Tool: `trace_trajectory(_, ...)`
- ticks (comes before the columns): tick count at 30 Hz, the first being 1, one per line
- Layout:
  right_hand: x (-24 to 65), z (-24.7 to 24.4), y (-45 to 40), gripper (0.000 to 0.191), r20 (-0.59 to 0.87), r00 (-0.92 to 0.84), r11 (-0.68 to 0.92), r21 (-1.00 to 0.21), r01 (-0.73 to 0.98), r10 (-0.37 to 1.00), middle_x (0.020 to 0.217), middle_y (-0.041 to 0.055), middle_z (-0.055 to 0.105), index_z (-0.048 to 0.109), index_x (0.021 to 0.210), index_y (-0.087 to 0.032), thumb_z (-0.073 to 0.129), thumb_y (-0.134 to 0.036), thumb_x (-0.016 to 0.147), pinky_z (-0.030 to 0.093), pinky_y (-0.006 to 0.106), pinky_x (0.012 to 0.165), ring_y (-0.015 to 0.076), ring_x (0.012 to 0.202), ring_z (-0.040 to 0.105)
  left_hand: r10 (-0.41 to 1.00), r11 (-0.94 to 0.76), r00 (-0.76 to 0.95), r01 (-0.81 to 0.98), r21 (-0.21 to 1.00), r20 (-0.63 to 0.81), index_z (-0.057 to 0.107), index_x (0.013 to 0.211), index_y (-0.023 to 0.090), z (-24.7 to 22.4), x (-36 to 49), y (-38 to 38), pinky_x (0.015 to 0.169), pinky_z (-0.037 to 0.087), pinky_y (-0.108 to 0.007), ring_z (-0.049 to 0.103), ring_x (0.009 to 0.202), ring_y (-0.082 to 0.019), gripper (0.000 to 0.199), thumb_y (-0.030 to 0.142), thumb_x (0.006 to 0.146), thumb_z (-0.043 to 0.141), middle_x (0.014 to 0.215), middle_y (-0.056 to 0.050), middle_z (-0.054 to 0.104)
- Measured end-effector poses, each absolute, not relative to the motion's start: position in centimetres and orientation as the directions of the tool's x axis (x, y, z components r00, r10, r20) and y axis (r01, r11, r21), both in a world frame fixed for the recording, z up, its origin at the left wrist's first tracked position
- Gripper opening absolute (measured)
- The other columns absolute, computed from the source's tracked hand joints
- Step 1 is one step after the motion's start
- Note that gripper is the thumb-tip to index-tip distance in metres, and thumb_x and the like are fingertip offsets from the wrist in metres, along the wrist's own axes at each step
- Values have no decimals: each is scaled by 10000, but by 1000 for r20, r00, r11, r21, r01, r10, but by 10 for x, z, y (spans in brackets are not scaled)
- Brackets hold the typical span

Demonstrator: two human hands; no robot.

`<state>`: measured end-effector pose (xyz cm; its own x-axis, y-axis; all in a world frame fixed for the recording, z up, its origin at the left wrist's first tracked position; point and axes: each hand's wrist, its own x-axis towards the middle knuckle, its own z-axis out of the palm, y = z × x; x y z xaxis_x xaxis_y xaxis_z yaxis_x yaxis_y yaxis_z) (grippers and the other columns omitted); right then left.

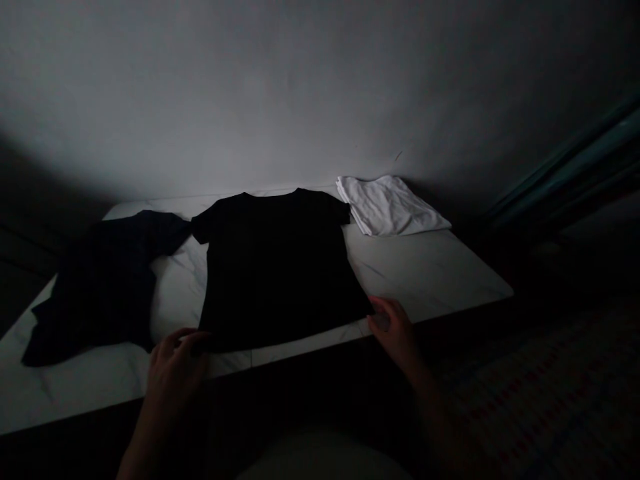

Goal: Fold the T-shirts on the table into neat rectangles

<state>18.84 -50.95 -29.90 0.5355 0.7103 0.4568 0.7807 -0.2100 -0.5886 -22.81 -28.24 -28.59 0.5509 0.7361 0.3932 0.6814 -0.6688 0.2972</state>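
Note:
A black T-shirt (280, 267) lies spread flat on the white marbled table (420, 273), its neckline toward the wall and its hem toward me. At the hem's left corner, my left hand (175, 360) has its fingers closed on the cloth. The right corner of the hem is pinched between the thumb and fingers of my right hand (393, 327). To the left, a dark navy garment (105, 287) lies loosely spread, close to the T-shirt's left sleeve. A folded white cloth (393, 205) rests beside the right sleeve.
A grey wall (280, 93) rises directly behind the table. The table's front edge runs just below my hands. A patterned fabric surface (545, 400) shows dimly at the lower right. The room is dark, and the right side is hard to make out.

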Motion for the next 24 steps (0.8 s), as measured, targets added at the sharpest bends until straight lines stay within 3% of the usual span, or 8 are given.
trace_trajectory(6,178,-292,-486,385,465,518,-210,-565,798,718,981,73,668,678,1121,-237,532,-128,781,545,429,867,242,943,630,805,-591,465,679,435,367,673,963,240,-277,-210,-284,795,574,-416,639,896,-245,241,293,791,513,1088,-92,597)
trace_trajectory(10,173,-292,-480,364,476,550,-213,-592,778,686,997,69,639,693,1079,-253,522,-115,789,543,404,872,230,960,627,838,-541,394,691,479,377,654,936,240,-269,-201,-290,804,561,-413,633,905,-245,216,353,827,507,1081,-83,600)
trace_trajectory(14,172,-293,-477,481,434,577,-265,-591,762,692,1032,73,609,689,1104,-261,487,-44,725,529,410,924,234,1002,616,878,-473,322,695,542,355,637,921,242,-263,-194,-292,721,549,-390,631,777,-211,196,337,800,516,1052,-60,603)
trace_trajectory(20,190,-285,-492,539,438,615,-311,-586,748,655,1025,78,607,702,1056,-256,445,-9,652,531,439,915,259,1002,599,872,-435,228,766,474,432,613,883,283,-250,-206,-295,685,505,-406,599,769,-227,172,353,851,459,964,-24,601)
trace_trajectory(24,196,-288,-504,520,470,532,-270,-515,813,705,1033,76,614,727,1016,-262,424,7,691,523,454,937,249,1020,595,902,-402,247,780,479,354,621,896,341,-249,-217,-296,572,473,-374,566,649,-195,181,437,810,494,970,26,623)
